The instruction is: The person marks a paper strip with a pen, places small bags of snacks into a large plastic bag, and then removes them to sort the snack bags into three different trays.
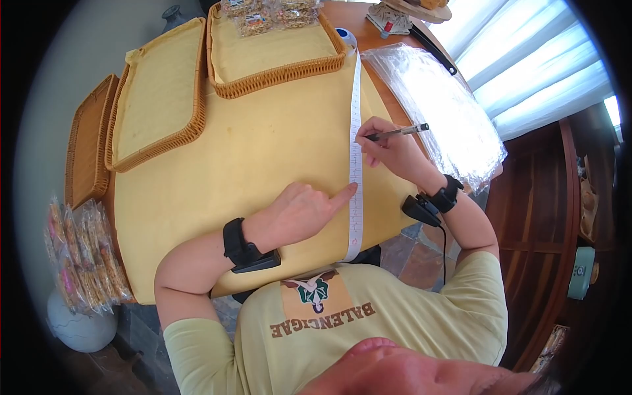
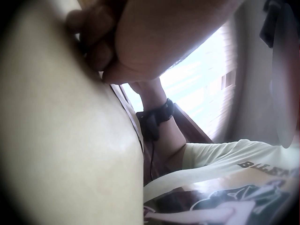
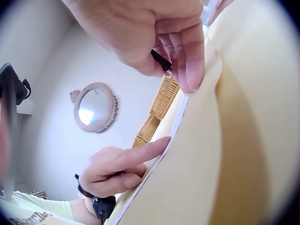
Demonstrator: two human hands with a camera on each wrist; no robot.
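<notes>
A white measuring tape lies lengthwise over a pale yellow sheet. My left hand touches the tape with its extended index finger, while its other fingers are bent. Further up the tape, my right hand holds a dark pen between thumb and fingers. In the right wrist view, the right hand is at the edge of the tape, and the left index fingertip rests lower along it. The left wrist view shows the left hand dark and close; its fingertips are partly hidden.
Lined wicker trays stand along the left and far sides, one bearing snack packets. More packets are at the left edge. Clear plastic sleeves lie on the right, near a black handle. A tape roll sits at the far end.
</notes>
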